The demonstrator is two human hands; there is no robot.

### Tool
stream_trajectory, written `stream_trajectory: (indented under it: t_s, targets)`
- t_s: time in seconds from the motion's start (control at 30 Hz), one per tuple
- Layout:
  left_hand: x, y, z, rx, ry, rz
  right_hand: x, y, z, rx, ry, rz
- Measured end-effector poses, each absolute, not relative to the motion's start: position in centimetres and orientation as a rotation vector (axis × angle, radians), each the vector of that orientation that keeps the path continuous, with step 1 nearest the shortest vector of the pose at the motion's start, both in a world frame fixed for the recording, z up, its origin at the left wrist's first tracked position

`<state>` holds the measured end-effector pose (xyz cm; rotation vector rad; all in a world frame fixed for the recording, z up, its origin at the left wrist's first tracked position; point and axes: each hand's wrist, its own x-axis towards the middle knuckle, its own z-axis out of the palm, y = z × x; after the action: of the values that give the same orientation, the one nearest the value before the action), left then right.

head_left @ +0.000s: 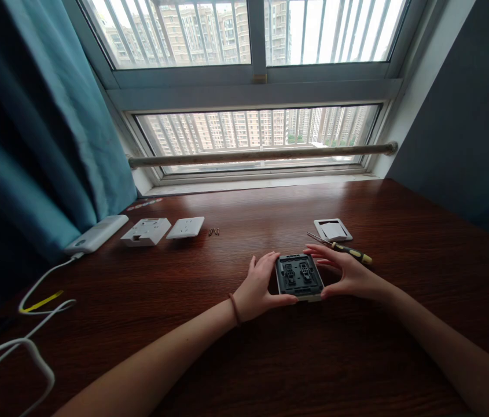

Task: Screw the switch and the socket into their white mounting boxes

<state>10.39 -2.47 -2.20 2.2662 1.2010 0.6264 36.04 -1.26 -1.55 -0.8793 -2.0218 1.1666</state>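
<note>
"What do we record first?"
"A brown wooden tabletop (248, 359), with the person's two bare hands working above its near middle."

"How do we find the hands?"
"Both are partly curled, thumbs spread from fingers, gripping one object between them. The left hand (257, 292) has its fingers at the far left corner and its thumb along the near edge. The right hand (348, 277) has its fingers at the far right corner and its thumb at the near right one."

"And the object itself?"
"We note a dark square switch unit (298, 277), directly between the hands, its face with two slotted mechanisms turned up. We cannot tell whether its underside touches the wood."

"Anything smaller nearby?"
"Beyond the right hand we see a white frame plate (333, 230) lying flat. A yellow-and-black screwdriver (354, 253) lies just behind that hand, its shaft pointing left along the plate's near edge."

"And the smallest?"
"A few small screws (214, 231), grouped well apart from both hands, beyond the left one."
</note>
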Motion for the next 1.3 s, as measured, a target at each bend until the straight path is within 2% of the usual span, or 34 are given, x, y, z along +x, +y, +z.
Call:
stream_trajectory:
  t_s: [0.57,0.7,0.87,0.97,1.2,1.3]
  targets:
    - [10.5,-2.7,-2.0,2.257,1.199,0.628,35.8,-1.6,-1.0,-0.898,-2.040,1.185]
    - [10.4,-2.6,-2.0,2.262,1.195,0.633,37.1,-0.7,-0.3,-1.047,-2.025,0.907]
    - [10.3,-2.6,-2.1,2.268,1.194,0.605,39.8,0.9,-0.7,-1.637,-1.914,0.266]
    - [10.3,-2.6,-2.1,2.273,1.199,0.603,40.4,1.3,-1.4,-1.805,-2.008,0.116]
    - [10.3,-2.7,-2.1,2.274,1.171,0.627,39.9,1.2,-2.1,-1.741,-1.962,0.175]
    - [10.3,-2.7,-2.3,2.285,1.136,0.684,39.1,0.9,-1.7,-1.530,-1.737,0.460]
